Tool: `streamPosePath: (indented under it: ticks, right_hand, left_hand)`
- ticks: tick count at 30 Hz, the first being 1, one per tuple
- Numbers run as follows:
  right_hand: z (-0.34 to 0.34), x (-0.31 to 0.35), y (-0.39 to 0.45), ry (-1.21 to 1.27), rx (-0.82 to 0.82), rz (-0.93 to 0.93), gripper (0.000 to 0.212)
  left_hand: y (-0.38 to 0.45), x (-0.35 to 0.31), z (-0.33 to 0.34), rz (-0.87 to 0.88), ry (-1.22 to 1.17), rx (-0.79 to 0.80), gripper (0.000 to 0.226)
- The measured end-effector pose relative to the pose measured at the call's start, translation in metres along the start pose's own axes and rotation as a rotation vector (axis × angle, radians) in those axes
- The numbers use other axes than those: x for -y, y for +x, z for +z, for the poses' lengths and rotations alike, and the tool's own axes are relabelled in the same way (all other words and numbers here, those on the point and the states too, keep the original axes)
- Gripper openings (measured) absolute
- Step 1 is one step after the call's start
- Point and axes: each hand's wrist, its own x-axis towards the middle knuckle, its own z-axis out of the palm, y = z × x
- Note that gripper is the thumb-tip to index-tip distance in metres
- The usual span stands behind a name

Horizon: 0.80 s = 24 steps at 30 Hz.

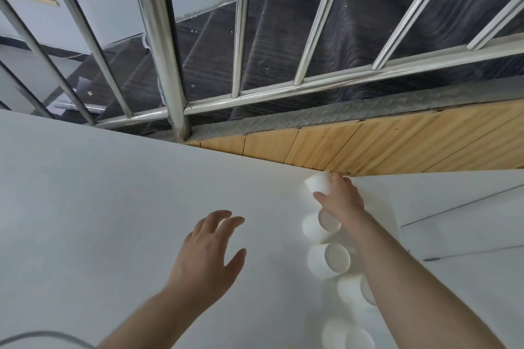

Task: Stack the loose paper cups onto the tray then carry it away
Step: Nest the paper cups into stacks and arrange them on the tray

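A right hand (341,197) grips one small white paper cup (319,183) at the far edge of a white table (99,193). The left hand (208,258) hovers with fingers spread, holding nothing. Four more white cups (329,261) lie toppled nearby. No tray is visible; stacking seems barely begun.

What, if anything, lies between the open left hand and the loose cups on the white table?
Nothing visible does. The left hand hovers open over bare table; the nearest lying cups are just to its right, unobstructed. The right hand already grips another cup. No tray shows.
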Motion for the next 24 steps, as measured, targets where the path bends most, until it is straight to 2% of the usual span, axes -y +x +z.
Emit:
streamPosePath:
  ticks: [6,11,14,18,21,24]
  right_hand:
    - [-0.001,0.003,0.006,0.099,-0.045,-0.034,0.059]
    - [-0.020,0.022,-0.043,0.413,-0.124,-0.249,0.072]
    - [-0.013,0.033,-0.091,0.573,-0.043,-0.341,0.073]
    - [0.013,0.042,-0.151,0.639,0.086,-0.425,0.065]
    - [0.032,0.042,-0.178,0.651,0.166,-0.452,0.063]
    - [0.045,0.043,-0.196,0.649,0.177,-0.462,0.063]
  left_hand:
    - [-0.003,0.003,0.003,-0.004,-0.009,0.000,0.049]
    - [-0.004,0.001,0.000,0.002,-0.099,-0.040,0.050]
    - [-0.004,-0.004,-0.005,-0.035,-0.204,-0.063,0.058]
    - [-0.008,-0.010,-0.014,-0.033,-0.299,-0.045,0.078]
    - [-0.015,-0.005,-0.015,0.000,-0.322,0.006,0.076]
    - [-0.024,0.001,-0.013,0.008,-0.320,0.053,0.072]
